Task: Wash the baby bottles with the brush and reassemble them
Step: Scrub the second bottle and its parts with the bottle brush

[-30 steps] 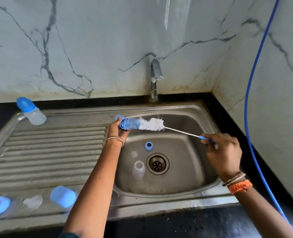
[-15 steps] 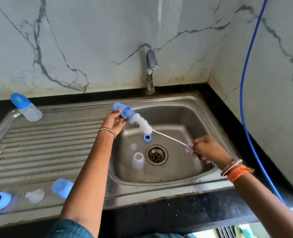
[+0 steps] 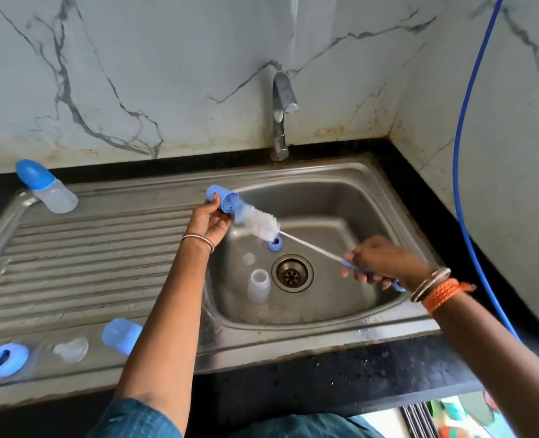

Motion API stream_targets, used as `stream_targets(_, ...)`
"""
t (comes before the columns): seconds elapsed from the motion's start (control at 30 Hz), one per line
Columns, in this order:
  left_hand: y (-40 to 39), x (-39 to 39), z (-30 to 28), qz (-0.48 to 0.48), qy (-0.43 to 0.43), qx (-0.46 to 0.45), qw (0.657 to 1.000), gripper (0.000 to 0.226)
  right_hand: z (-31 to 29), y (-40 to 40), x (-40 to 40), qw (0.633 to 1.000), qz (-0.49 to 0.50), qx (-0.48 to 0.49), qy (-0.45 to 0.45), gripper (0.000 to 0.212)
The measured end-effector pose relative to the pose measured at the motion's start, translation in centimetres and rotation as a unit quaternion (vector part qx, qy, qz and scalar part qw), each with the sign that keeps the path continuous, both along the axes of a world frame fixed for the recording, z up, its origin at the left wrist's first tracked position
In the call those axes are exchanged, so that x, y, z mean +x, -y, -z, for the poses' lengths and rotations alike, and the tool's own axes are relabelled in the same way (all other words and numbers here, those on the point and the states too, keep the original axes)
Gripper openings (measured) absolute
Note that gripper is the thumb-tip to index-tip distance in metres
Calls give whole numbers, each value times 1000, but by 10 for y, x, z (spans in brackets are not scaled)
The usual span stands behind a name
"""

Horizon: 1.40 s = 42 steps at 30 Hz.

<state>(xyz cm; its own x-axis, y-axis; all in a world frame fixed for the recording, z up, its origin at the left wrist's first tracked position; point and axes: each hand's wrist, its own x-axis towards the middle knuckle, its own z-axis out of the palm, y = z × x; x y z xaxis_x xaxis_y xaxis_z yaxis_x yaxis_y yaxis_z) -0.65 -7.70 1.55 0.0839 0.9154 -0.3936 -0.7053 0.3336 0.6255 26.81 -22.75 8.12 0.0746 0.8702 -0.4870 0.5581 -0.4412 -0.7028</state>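
Over the sink basin (image 3: 340, 197), the left hand (image 3: 208, 221) is gripping a blue bottle cap (image 3: 222, 199), fingers curled round its closed end so the open mouth is facing right, toward the brush. That orientation is giving the bristles a straight path in. The right hand (image 3: 385, 263) is pinching the blue handle of the bottle brush (image 3: 255, 221), fingers wrapped round it near the end; the long wire stem is letting the hand stay clear while the white bristle head is sitting at the cap's mouth, its tip partly inside. Both are being held above the basin, probably so that drips are falling into the sink and not onto the counter.

Remaining parts are lying sorted by stage, as I judge it. Down in the basin, near the drain (image 3: 292, 273): a clear bottle body (image 3: 258, 284) standing upright, a blue ring (image 3: 275, 245), and a small clear piece, too faint to identify. On the ribbed drainboard (image 3: 72, 254): another blue cap (image 3: 121, 336) on its side, a clear teat (image 3: 71, 349) and a second blue ring (image 3: 4, 361) near the front edge. One assembled bottle (image 3: 45, 186) is lying tilted at the far left corner.

The tap (image 3: 282, 115) is showing no water running. Judgement: the cap scrub is in progress; reassembly is not yet begun for the loose parts.
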Motion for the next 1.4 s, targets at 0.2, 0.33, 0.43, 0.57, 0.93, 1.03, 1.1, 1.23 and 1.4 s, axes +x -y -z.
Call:
stream_targets(0.2,-4,-5,-2,14,-15,-51,998,41,33,-1,9,961,25,198,191,11)
stream_targets(0.33,-7,-1,2,-27,-58,-79,995,30,27,3,2,927,69,295,219,11)
stream_targets(0.43,-6,-2,4,-17,-28,-44,998,34,10,7,-2,997,14,-36,-68,26)
stream_targets(0.57,-6,-6,4,-27,-3,-30,999,33,18,7,1,997,-52,30,39,26)
stream_targets(0.93,1,-2,16,-41,14,-33,999,30,26,10,1,995,5,-84,-59,33)
stream_targets(1.03,-1,-2,20,-32,-35,-45,998,34,34,21,-4,936,-35,167,306,12)
stream_targets(1.1,-3,0,21,-47,-73,-69,994,41,34,23,-9,865,7,336,373,9)
stream_targets(1.23,-4,6,18,-85,-83,-88,989,34,40,16,-9,854,1,408,323,14)
stream_targets(1.4,-5,7,12,-34,-52,-42,997,27,26,1,6,979,16,-120,-161,28)
